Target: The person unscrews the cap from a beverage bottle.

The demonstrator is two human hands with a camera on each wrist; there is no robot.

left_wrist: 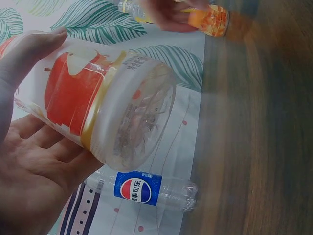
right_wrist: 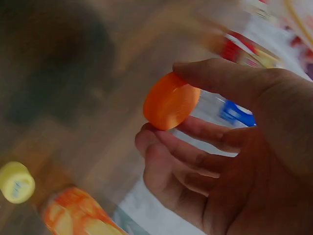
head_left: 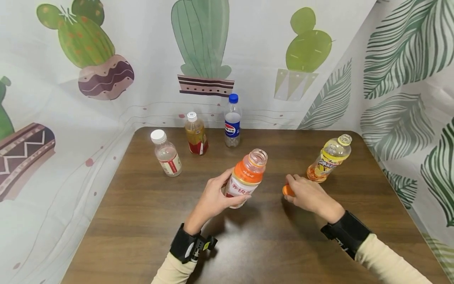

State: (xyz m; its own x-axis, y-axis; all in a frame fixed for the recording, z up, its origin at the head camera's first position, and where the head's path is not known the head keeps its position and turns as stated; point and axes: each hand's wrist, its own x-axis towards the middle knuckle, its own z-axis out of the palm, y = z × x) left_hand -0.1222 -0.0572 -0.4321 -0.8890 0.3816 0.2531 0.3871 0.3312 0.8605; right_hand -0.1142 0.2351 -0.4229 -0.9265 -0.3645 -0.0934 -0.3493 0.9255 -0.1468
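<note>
The left hand (head_left: 217,194) grips an uncapped, clear plastic bottle with an orange-and-white label (head_left: 246,173) over the brown wood-grained bench (head_left: 142,221); to its right, the right hand (head_left: 309,195) pinches a round orange plastic cap (right_wrist: 170,103), perhaps just off the surface. I judge this as uncapping; next calls for setting down the cap.

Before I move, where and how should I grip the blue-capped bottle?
Round its blue label, probably from the right: the blue-capped bottle stands upright, the cloth behind, the amber bottle on its left, the held bottle nearer you.
</note>
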